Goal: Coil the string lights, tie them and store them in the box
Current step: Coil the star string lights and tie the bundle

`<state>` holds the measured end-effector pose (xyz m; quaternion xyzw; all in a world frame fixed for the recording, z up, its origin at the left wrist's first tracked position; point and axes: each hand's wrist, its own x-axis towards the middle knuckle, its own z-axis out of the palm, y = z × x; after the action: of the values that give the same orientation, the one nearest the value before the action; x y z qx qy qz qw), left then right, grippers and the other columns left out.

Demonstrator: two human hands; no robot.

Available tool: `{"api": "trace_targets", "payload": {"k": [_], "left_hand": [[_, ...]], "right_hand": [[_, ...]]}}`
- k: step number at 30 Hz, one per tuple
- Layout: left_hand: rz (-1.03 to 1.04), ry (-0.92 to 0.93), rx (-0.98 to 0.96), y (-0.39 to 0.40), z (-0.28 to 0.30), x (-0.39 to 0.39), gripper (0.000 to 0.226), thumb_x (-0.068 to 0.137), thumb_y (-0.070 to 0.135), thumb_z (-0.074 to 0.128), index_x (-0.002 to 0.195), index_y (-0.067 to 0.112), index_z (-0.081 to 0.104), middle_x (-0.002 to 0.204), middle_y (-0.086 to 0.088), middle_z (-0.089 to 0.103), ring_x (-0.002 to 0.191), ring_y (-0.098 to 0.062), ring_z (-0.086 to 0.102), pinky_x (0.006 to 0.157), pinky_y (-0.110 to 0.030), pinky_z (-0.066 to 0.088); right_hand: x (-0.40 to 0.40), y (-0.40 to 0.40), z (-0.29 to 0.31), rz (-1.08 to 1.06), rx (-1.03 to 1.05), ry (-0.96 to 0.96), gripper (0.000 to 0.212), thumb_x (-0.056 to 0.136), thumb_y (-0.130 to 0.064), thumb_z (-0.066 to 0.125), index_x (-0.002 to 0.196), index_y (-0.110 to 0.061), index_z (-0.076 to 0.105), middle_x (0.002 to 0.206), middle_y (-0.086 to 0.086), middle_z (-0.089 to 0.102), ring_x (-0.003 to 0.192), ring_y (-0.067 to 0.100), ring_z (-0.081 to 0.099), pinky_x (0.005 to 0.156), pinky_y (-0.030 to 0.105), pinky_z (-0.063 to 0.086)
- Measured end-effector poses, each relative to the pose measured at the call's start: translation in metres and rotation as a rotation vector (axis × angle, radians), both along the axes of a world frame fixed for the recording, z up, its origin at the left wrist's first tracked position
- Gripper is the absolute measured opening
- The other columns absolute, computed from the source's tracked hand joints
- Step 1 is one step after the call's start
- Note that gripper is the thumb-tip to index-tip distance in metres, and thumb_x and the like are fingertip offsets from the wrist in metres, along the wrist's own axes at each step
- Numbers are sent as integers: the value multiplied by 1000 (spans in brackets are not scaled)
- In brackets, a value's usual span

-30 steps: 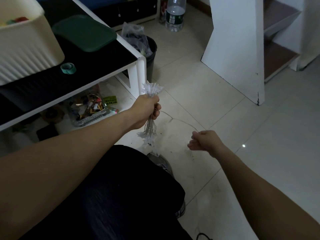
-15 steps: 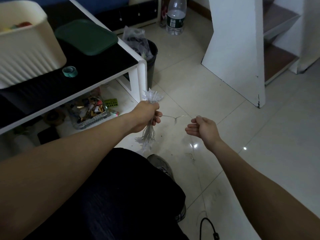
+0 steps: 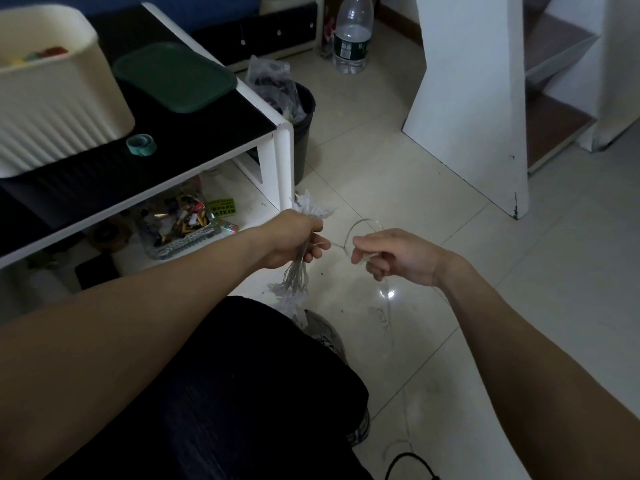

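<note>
My left hand (image 3: 297, 240) grips a folded bundle of clear string lights (image 3: 295, 276); white star bulbs stick out above and below the fist. A thin loose wire (image 3: 360, 226) arcs from the bundle to my right hand (image 3: 394, 255), which pinches it between thumb and fingers, close beside the left hand. The rest of the wire trails down to the floor toward a black cable end (image 3: 408, 460). The cream ribbed box (image 3: 52, 95) stands on the black table at upper left, with a dark green lid (image 3: 175, 76) beside it.
A roll of teal tape (image 3: 140, 145) lies on the black table (image 3: 225, 126). Under the table sits a clear tray of clutter (image 3: 176, 226). A black bin with a bag (image 3: 294, 109), a water bottle (image 3: 351, 36) and a white stair panel (image 3: 467, 98) stand on the tiled floor.
My right hand has moved up and left toward the left hand, shortening the wire span into a small loop. The left hand has held the bundle in place.
</note>
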<state>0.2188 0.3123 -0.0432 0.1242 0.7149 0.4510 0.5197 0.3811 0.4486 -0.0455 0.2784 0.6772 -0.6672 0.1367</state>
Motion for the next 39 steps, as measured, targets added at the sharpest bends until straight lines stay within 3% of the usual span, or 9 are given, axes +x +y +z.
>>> {"api": "trace_targets", "payload": {"k": [2, 6, 12, 16, 19, 27, 30, 34, 39], "left_hand": [[16, -27, 38, 1, 3, 3, 24, 104, 11, 40, 122, -2, 47, 81, -15, 61, 56, -19, 51, 54, -29, 40], [-8, -42, 107, 1, 9, 11, 19, 105, 13, 39, 116, 2, 50, 80, -13, 61, 59, -18, 51, 59, -29, 40], [-69, -9, 97, -1, 7, 18, 16, 105, 12, 40, 103, 3, 53, 77, -13, 61, 57, -19, 51, 58, -31, 40], [-65, -2, 31, -3, 6, 22, 18, 105, 13, 41, 108, 3, 55, 78, -12, 63, 57, -18, 53, 57, -29, 44], [-22, -38, -9, 1, 7, 27, 17, 105, 12, 40, 111, 3, 53, 76, -10, 63, 56, -17, 54, 55, -27, 46], [94, -231, 45, 28, -6, 71, 27, 103, 7, 36, 114, -1, 59, 61, -7, 60, 47, -15, 54, 47, -24, 49], [109, -260, 38, 32, -14, 86, 25, 102, 8, 36, 99, 3, 61, 62, -8, 59, 48, -15, 54, 49, -26, 49], [101, -210, -19, 35, -23, 99, 23, 101, 11, 40, 87, 6, 57, 60, -7, 56, 43, -16, 52, 47, -26, 45], [9, -50, -75, 37, -34, 112, 20, 98, 10, 43, 81, 8, 54, 59, -4, 43, 43, -16, 36, 48, -26, 33]], "right_hand": [[1, -5, 2, 35, -105, -30, 58, 86, -58, 57, 100, -4, 69, 59, 0, 50, 69, 21, 58, 76, 38, 51], [0, -17, -4, -87, -322, -84, 83, 86, -75, 45, 126, -4, 61, 81, 12, 62, 67, 23, 58, 66, 35, 53], [3, -27, -15, -397, -332, 90, 55, 103, -57, 36, 133, -16, 57, 99, 12, 64, 65, 19, 57, 60, 33, 48], [11, -30, -12, -405, -182, 127, 43, 106, -50, 36, 135, -26, 56, 116, 10, 62, 76, 21, 61, 63, 33, 48], [17, -31, -10, -434, -95, 164, 40, 107, -42, 38, 132, -20, 61, 128, 3, 62, 84, 22, 64, 65, 32, 48], [40, -31, -10, -557, -130, 262, 26, 102, -21, 53, 118, -9, 71, 118, 6, 70, 83, 20, 68, 63, 31, 49], [53, -28, -21, -515, -45, 249, 28, 103, -24, 52, 121, -12, 70, 120, 2, 70, 85, 18, 64, 64, 31, 49], [67, -28, -37, -456, 46, 222, 29, 103, -29, 52, 126, -19, 68, 113, 5, 70, 91, 18, 64, 69, 36, 49], [71, -29, -42, -615, 41, 142, 31, 97, -39, 62, 107, -11, 70, 94, 3, 70, 77, 17, 65, 64, 33, 52]]}}
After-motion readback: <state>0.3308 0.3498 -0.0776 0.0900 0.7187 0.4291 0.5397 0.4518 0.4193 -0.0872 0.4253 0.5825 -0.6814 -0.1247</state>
